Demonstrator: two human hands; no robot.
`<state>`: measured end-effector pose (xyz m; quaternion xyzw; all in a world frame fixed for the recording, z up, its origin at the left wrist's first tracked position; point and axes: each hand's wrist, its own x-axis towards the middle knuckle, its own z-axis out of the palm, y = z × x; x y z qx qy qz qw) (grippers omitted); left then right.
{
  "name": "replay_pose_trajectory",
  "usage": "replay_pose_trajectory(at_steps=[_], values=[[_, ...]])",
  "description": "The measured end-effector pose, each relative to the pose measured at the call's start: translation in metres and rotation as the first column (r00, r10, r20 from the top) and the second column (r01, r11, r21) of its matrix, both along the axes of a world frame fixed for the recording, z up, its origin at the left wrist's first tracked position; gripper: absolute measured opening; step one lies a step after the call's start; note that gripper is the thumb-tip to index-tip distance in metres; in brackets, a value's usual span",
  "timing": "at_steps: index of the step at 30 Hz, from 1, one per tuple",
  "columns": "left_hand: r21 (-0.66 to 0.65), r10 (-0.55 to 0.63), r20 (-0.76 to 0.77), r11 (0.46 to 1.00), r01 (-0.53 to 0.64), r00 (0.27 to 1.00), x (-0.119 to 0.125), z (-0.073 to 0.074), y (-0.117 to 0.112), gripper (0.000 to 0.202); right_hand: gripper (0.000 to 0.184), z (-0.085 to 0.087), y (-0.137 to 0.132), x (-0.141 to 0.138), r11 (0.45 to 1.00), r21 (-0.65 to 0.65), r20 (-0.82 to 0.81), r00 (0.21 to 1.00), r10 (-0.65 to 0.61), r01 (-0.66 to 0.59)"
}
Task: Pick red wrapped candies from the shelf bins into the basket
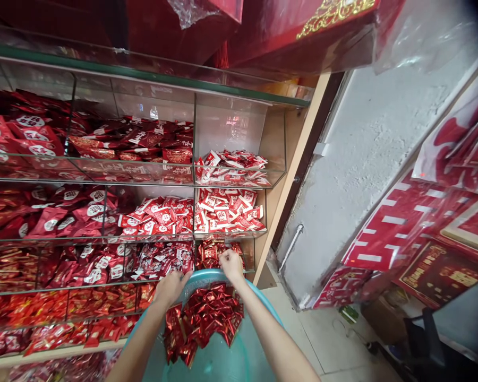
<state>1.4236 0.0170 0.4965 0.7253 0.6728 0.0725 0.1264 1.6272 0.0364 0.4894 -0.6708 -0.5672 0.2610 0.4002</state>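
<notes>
A teal plastic basket [269,307] with a perforated side sits against the lower shelves. Inside it lies a heap of shiny dark-red wrapped packets [217,313], with part of the bottom showing. My left hand [170,288] is closed at the basket's left far rim, its thumb pointing right; some of its fingers are hidden. Just beyond the far rim, my right hand [231,265] is curled shut in front of a glass-fronted compartment of similar shiny red packets [210,254]. What its fingers hold, if anything, cannot be made out.
Glass-divided shelves [143,183] hold many red packets on the left and ahead. Large red boxes [295,32] overhang at the top. Right of the wooden side panel [282,196] stand a white wall [354,143], red hanging packages [386,233] and a black chair [434,339].
</notes>
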Motion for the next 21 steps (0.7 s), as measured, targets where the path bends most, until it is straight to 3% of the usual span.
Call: replay_pose_trajectory(at_steps=[3, 8, 11, 21], values=[[0.007, -0.001, 0.006, 1.000, 0.001, 1.000, -0.001, -0.002, 0.000, 0.063, 0.013, -0.010, 0.026, 0.009, 0.998, -0.057, 0.113, 0.993, -0.031, 0.037], [0.025, -0.001, 0.012, 1.000, 0.001, 1.000, -0.002, -0.006, 0.002, 0.063, 0.021, -0.031, 0.051, 0.004, 0.979, -0.201, 0.076, 0.997, -0.031, 0.045], [0.027, 0.000, 0.020, 1.000, -0.001, 1.000, -0.003, -0.006, 0.002, 0.062, 0.021, -0.038, 0.056, -0.001, 0.974, -0.220, 0.016, 0.999, -0.045, 0.047], [0.015, -0.008, 0.014, 1.000, 0.008, 1.000, -0.002, -0.002, 0.000, 0.060, 0.027, -0.024, 0.045, -0.003, 0.994, -0.107, -0.253, 0.966, -0.053, 0.026]])
